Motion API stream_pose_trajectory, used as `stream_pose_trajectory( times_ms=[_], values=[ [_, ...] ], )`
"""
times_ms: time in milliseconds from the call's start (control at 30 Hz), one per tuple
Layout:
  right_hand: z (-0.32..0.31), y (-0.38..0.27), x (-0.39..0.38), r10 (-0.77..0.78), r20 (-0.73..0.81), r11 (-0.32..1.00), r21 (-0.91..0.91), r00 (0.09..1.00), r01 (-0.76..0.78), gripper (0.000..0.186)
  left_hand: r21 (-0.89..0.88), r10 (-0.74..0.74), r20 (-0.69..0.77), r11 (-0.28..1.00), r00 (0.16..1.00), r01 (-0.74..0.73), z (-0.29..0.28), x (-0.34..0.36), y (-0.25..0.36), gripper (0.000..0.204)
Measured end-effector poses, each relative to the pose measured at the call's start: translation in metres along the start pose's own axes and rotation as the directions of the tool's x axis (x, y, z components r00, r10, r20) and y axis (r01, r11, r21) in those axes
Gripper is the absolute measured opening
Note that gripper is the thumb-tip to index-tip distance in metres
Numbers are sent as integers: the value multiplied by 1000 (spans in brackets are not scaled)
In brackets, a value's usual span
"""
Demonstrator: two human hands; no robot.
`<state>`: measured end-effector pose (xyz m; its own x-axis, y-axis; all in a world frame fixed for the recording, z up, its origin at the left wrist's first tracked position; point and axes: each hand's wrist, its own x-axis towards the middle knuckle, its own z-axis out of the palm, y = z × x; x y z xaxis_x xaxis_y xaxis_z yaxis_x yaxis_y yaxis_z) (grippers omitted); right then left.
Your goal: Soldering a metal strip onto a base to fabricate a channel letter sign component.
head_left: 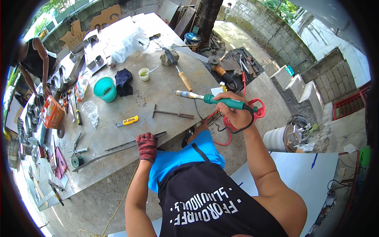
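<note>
My right hand (pixel 237 113) is closed round the green handle of a soldering iron (pixel 223 102). Its tip points left over the table, and its dark cord loops below my wrist. In a red and black striped glove, my left hand (pixel 146 146) grips a long thin metal strip (pixel 114 149) near the table's front edge. The strip curves away to the left, and my fingers hide part of it. A yellow utility knife (pixel 130 121) and a T-shaped metal rod (pixel 173 113) lie beyond that hand. Left of the strip are a wire spool (pixel 77 160) and pliers (pixel 76 143).
Farther back stand a teal bucket (pixel 105 90), a small cup (pixel 144 74) and a wooden-handled tool (pixel 184 80) leaning on a stone (pixel 168 57). An angle grinder (pixel 223 75) lies right of the table. At the far left, another person (pixel 39 61) reaches toward an orange bag (pixel 52 112).
</note>
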<state>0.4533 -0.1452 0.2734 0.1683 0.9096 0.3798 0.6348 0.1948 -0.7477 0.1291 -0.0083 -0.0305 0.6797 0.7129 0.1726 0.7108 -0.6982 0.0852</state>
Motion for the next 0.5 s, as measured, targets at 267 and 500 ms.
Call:
stream_pose_trajectory(
  times_ms=[267,500],
  values=[
    [1,2,-9,24,-53,1000,13,998,-23,18,9,25,-82,1000,996,-25,-4,1,1,27],
    [2,3,-13,48,-115,992,117,992,-35,19,-7,16,-37,1000,999,-17,-9,2,0,23]
  ],
)
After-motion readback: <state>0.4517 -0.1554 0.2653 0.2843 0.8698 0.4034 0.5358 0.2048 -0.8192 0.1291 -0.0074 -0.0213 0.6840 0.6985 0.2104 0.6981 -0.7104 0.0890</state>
